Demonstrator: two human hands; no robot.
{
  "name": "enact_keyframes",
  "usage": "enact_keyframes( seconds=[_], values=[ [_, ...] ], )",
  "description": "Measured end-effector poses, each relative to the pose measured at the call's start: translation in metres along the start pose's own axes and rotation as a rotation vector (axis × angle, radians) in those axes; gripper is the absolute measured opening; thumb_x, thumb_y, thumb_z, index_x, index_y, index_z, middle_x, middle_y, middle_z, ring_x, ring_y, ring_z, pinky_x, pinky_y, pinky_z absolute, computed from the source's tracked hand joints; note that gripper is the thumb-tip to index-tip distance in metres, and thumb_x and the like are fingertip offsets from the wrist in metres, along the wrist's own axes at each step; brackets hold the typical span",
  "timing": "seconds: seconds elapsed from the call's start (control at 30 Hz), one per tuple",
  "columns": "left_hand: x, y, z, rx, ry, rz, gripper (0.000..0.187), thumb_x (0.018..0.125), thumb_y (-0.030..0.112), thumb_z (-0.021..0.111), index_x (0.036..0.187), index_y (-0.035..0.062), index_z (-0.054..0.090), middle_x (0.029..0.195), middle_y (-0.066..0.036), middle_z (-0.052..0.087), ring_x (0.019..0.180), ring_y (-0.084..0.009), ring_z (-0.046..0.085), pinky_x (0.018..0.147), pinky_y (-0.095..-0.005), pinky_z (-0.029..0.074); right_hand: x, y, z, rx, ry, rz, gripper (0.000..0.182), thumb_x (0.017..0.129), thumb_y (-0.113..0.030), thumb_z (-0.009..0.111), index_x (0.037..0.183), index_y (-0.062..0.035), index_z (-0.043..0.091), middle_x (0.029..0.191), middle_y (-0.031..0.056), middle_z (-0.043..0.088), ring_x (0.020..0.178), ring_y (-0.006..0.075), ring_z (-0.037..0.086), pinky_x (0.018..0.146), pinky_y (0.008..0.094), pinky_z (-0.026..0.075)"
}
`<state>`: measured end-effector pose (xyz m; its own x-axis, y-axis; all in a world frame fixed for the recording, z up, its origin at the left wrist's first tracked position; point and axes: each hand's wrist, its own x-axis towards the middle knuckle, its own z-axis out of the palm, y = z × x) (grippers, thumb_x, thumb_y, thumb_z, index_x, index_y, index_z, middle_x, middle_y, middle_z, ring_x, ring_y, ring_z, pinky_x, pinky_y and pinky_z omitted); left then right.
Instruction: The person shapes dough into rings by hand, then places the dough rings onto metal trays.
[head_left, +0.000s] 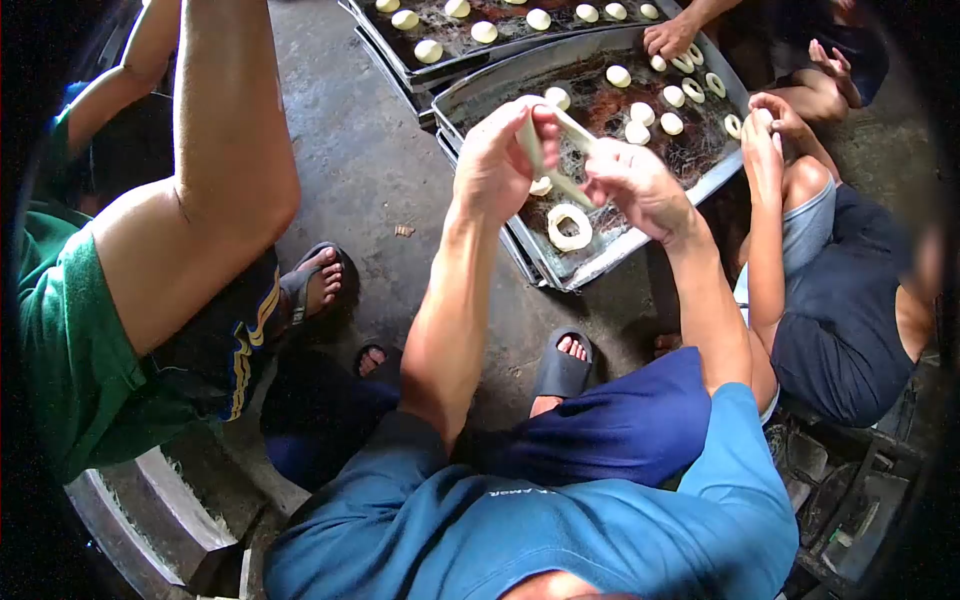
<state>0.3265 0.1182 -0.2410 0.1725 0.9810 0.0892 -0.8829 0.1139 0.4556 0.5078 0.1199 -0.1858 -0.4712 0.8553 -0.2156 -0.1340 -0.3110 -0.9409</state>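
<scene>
A loop of pale dough [531, 143] is stretched between my two hands above the near tray. My left hand [503, 155] has its fingers curled round one side of the loop. The other side runs through the fingers of my right hand [640, 185]. Below them, a dough ring [569, 228] lies in the near corner of the metal tray [600, 275]. Several round dough balls, one of them a ball [671, 123], sit on the tray's dark, stained surface. My hands hide part of the tray.
A second tray [385, 50] with several dough balls lies beyond. At the right, a co-worker [840, 300] holds dough near the tray's edge; another person's hand [668, 38] reaches in at the far corner. A person in green [90, 330] sits at the left, arm raised.
</scene>
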Motion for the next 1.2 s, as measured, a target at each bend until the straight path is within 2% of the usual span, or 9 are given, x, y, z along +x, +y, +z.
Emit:
enact_keyframes(
  seconds=[0.1, 0.33, 0.43, 0.6, 0.87, 1.03, 1.1, 1.17, 1.2],
  values=[
    [-0.007, 0.000, 0.011, 0.288, -0.042, -0.380, 0.032, 0.089, 0.031, 0.059, 0.094, -0.0011, 0.062, 0.053, 0.004, 0.046, 0.044, -0.0059, 0.041, 0.043, -0.0196, 0.032, 0.006, -0.016, -0.022, 0.077, 0.017, -0.190, 0.019, 0.093, -0.014, 0.053, 0.097, 0.0041, 0.057, 0.067, 0.0021, 0.054, 0.060, 0.0110, 0.056, 0.061, 0.0250, 0.049],
    [0.000, -0.009, -0.040, 0.045, -0.144, -0.005, 0.026, 0.090, 0.025, 0.057, 0.093, -0.0010, 0.060, 0.059, 0.003, 0.033, 0.055, -0.0110, 0.039, 0.074, -0.0400, 0.050, -0.015, 0.011, -0.018, -0.448, 0.143, 0.004, 0.020, 0.090, -0.020, 0.060, 0.088, -0.0009, 0.060, 0.071, 0.0021, 0.057, 0.062, 0.0095, 0.055, 0.059, 0.0231, 0.046],
    [0.001, -0.024, -0.040, 0.184, 0.053, -0.139, 0.030, 0.090, 0.022, 0.057, 0.112, 0.0013, 0.056, 0.086, -0.007, 0.061, 0.081, -0.0196, 0.060, 0.082, -0.0436, 0.052, 0.017, -0.004, -0.042, -0.573, 0.164, -0.091, 0.020, 0.088, -0.021, 0.061, 0.083, -0.0015, 0.061, 0.068, 0.0008, 0.057, 0.058, 0.0080, 0.053, 0.056, 0.0222, 0.044],
    [0.009, 0.006, -0.057, 0.361, 0.201, -0.031, 0.039, 0.090, 0.018, 0.058, 0.125, 0.0021, 0.050, 0.115, -0.014, 0.060, 0.105, -0.0259, 0.059, 0.085, -0.0406, 0.051, 0.091, 0.015, -0.094, -0.963, 0.147, 0.118, 0.026, 0.087, -0.029, 0.062, 0.082, -0.0037, 0.059, 0.062, -0.0003, 0.054, 0.052, 0.0089, 0.053, 0.047, 0.0234, 0.044],
    [0.012, 0.043, -0.051, 0.484, 0.408, 0.197, 0.033, 0.092, 0.016, 0.053, 0.121, 0.0007, 0.052, 0.116, -0.015, 0.059, 0.106, -0.0248, 0.058, 0.088, -0.0388, 0.049, 0.136, 0.068, -0.176, -0.394, 0.454, 0.329, 0.042, 0.090, -0.049, 0.051, 0.086, -0.0076, 0.060, 0.068, 0.0051, 0.059, 0.052, 0.0142, 0.057, 0.045, 0.0272, 0.048],
    [0.023, 0.035, -0.049, 0.525, 0.438, 0.216, 0.030, 0.092, 0.014, 0.051, 0.119, 0.0008, 0.054, 0.113, -0.014, 0.061, 0.104, -0.0237, 0.060, 0.087, -0.0371, 0.049, 0.105, 0.062, -0.216, -0.876, 0.521, 0.181, 0.031, 0.092, -0.039, 0.046, 0.090, -0.0109, 0.058, 0.068, -0.0004, 0.056, 0.053, 0.0109, 0.054, 0.044, 0.0269, 0.045],
    [0.032, 0.020, -0.047, 0.528, 0.434, 0.213, 0.027, 0.093, 0.013, 0.051, 0.116, 0.0000, 0.056, 0.104, -0.014, 0.064, 0.096, -0.0225, 0.063, 0.084, -0.0352, 0.050, 0.085, 0.059, -0.226, -0.986, 0.553, 0.226, 0.029, 0.091, -0.034, 0.047, 0.091, -0.0092, 0.061, 0.066, 0.0053, 0.060, 0.056, 0.0152, 0.059, 0.046, 0.0307, 0.048],
    [0.041, 0.003, -0.044, 0.537, 0.359, 0.180, 0.026, 0.092, 0.013, 0.052, 0.114, -0.0009, 0.057, 0.096, -0.014, 0.066, 0.088, -0.0208, 0.064, 0.080, -0.0324, 0.052, 0.068, 0.056, -0.239, -1.931, 0.025, 0.222, 0.030, 0.082, -0.032, 0.054, 0.086, -0.0050, 0.066, 0.078, 0.0190, 0.066, 0.076, 0.0299, 0.066, 0.065, 0.0403, 0.051],
    [0.042, -0.009, -0.039, 0.526, 0.296, 0.176, 0.026, 0.092, 0.013, 0.052, 0.113, -0.0021, 0.057, 0.092, -0.013, 0.066, 0.083, -0.0190, 0.065, 0.076, -0.0296, 0.052, 0.056, 0.064, -0.238, -1.661, 0.218, 0.481, 0.030, 0.076, -0.033, 0.061, 0.086, -0.0060, 0.066, 0.081, 0.0185, 0.067, 0.080, 0.0311, 0.066, 0.071, 0.0398, 0.051]
  ],
)
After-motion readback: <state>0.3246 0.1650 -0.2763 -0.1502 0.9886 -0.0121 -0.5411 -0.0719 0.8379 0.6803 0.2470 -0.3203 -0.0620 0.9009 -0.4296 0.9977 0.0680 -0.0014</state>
